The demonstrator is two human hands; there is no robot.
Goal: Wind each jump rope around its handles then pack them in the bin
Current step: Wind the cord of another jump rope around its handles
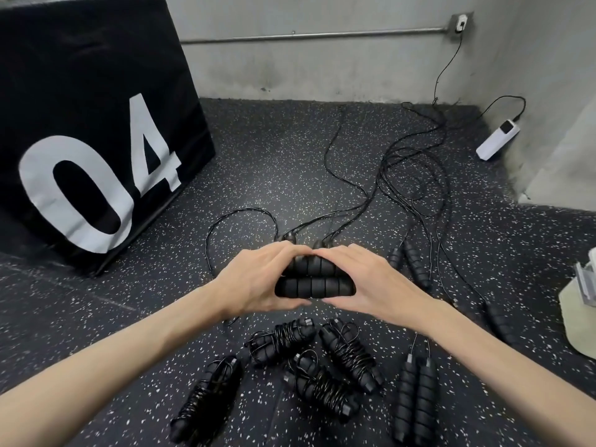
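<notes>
Two black ribbed jump-rope handles [314,287] lie side by side between my hands, above the speckled floor. My left hand [261,280] grips their left ends and my right hand [371,282] grips their right ends, fingertips meeting over the top. Their thin black cord [238,214] trails loose from the far ends and loops across the floor. Below my hands lie several wound rope bundles [322,379]. An unwound pair of handles [416,401] lies at the lower right, and more loose handles [416,266] rest to the right.
A large black padded box marked "04" [96,130] stands at the left. Tangled rope cords [416,169] spread toward the back wall. A white power strip [496,140] lies by the right wall. A pale container [580,317] shows at the right edge.
</notes>
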